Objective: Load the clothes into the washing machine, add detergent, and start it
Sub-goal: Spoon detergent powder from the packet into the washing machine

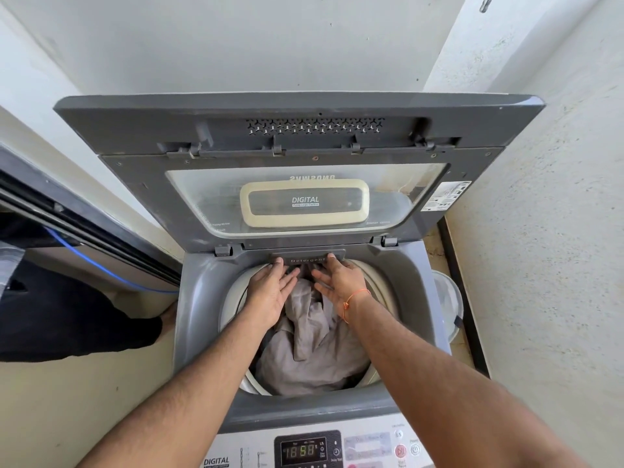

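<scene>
While both hands (305, 288) touch the detergent drawer (307, 260), clothes (314, 349) fill the drum.

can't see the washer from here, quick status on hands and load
Left hand and right hand open, thumbs on detergent drawer. Clothes in drum. Lid up, nothing blocking.

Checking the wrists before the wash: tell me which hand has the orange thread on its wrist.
The right hand, thumb on the Detergent drawer, has the orange thread at its wrist. The left hand's wrist is bare.

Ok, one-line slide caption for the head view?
Both hands, left hand and right hand, at the detergent drawer above grey clothes in the open washer.
</scene>
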